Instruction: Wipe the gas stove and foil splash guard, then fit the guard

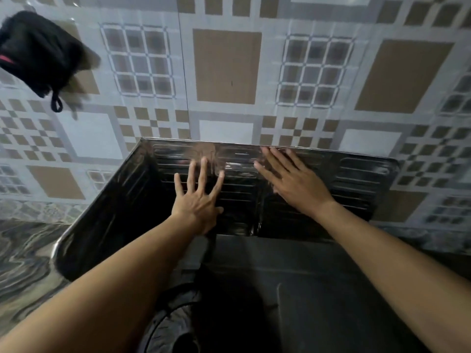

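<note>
Where the patterned tile wall (226,64) meets the marbled counter (23,253), one ribbed, shiny foil splash guard (356,179) stands upright behind the dark gas stove (305,289), its left wing folded toward the near side. Two hands press flat on its far panel: the left hand (198,197) with fingers spread wide, the right hand (293,179) open with fingers closer together. Neither grips anything. One black fuzzy cloth (35,52) with a small loop hangs far left on the wall.
</note>
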